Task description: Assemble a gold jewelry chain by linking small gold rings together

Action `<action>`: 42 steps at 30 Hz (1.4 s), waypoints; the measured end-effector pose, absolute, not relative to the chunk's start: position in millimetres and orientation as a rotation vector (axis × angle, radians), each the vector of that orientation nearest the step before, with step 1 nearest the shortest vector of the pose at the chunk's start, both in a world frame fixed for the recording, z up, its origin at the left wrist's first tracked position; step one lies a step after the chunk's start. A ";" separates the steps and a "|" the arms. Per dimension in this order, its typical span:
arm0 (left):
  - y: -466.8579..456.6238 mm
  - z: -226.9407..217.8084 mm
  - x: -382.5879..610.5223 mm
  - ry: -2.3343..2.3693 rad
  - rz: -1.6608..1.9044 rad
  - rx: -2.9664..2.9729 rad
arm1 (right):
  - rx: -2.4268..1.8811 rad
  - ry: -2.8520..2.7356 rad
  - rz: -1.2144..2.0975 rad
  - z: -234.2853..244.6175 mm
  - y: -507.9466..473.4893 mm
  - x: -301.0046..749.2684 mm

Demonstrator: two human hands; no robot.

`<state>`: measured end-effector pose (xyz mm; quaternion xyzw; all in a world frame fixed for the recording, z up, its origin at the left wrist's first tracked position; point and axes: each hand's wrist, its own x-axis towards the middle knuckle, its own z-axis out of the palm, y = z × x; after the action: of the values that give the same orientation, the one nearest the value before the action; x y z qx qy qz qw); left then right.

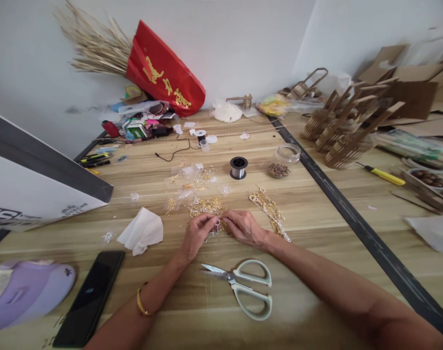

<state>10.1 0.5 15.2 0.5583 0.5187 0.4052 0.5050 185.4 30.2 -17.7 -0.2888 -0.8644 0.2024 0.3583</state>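
My left hand [196, 235] and my right hand [245, 227] meet over the wooden table [316, 291], fingers pinched together on a small beaded, gold-coloured piece [217, 226] held between them. Just beyond my fingers lies a heap of small gold findings [204, 206]. A row of finished gold chains [269, 210] lies to the right of my right hand. Light-handled scissors [243, 287] lie open on the table close to me, between my forearms. A gold bangle [143, 303] circles my left wrist.
A spool of clear thread [238, 167] and a small jar of beads [282, 162] stand farther back. A crumpled tissue [142, 232], a black phone [90, 297] and a purple cap [25, 291] lie left. Woven baskets [343, 131] and a yellow-handled knife [383, 175] lie right.
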 end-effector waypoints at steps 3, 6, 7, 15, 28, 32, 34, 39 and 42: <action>0.8 13.9 9.2 1.239 0.984 1.359 | -0.744 -2.240 0.523 -17.3 29.6 185.8; 1.5 11.2 8.3 1.221 0.991 1.367 | -0.746 -2.261 0.535 -16.3 28.9 186.3; 1.7 10.4 8.3 1.225 0.980 1.368 | -0.746 -2.267 0.538 -15.9 28.7 186.4; 2.3 10.1 10.6 1.264 0.942 1.396 | -0.764 -2.285 0.486 -17.8 30.1 187.9; 0.9 11.4 10.9 1.252 0.926 1.378 | -0.763 -2.312 0.461 -16.7 28.7 188.9; 0.1 12.7 11.2 1.253 0.931 1.410 | -0.770 -2.350 0.395 -15.3 28.6 189.2; -0.1 12.9 11.1 1.251 0.934 1.423 | -0.778 -2.360 0.363 -13.5 28.3 189.2; -0.2 12.6 10.4 1.263 0.936 1.416 | -0.792 -2.368 0.348 -10.5 27.5 189.5; -0.1 12.4 10.0 1.254 0.943 1.371 | -0.793 -2.355 0.353 -10.3 27.2 189.7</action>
<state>10.0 -0.1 12.4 0.5680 0.5198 0.3905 0.5047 189.7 27.2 -10.3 -0.3003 -0.8920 0.1335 0.3106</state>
